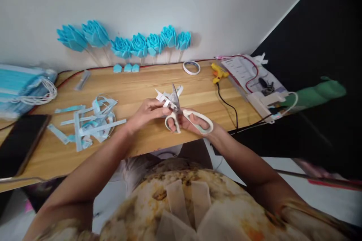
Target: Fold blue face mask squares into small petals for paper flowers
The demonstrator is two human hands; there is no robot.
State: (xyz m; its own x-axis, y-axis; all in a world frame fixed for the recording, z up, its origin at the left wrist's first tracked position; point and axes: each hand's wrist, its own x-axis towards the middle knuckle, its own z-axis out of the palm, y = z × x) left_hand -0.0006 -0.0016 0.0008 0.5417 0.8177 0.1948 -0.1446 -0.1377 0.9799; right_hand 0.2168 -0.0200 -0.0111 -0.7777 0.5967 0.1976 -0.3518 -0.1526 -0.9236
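Note:
My right hand [192,121] grips a pair of scissors [204,124] by its white handles, with thumb and fingers through the loops. The blades point away from me and stand apart around a white piece of material [163,98] with slits cut into its edge. Between the thumb and fingers of my left hand [151,112] that white piece is pinched, just left of the blades. Several blue and white strips [96,122] lie in a loose heap on the table to the left of my left hand.
Blue flowers on sticks [138,45] lean along the wall behind the wooden table [135,94]. At the back are small blue pieces [128,68] and a tape roll [191,67]. A yellow glue gun [219,72] with a black cord lies right; a phone [22,143] and blue masks [19,86] lie left.

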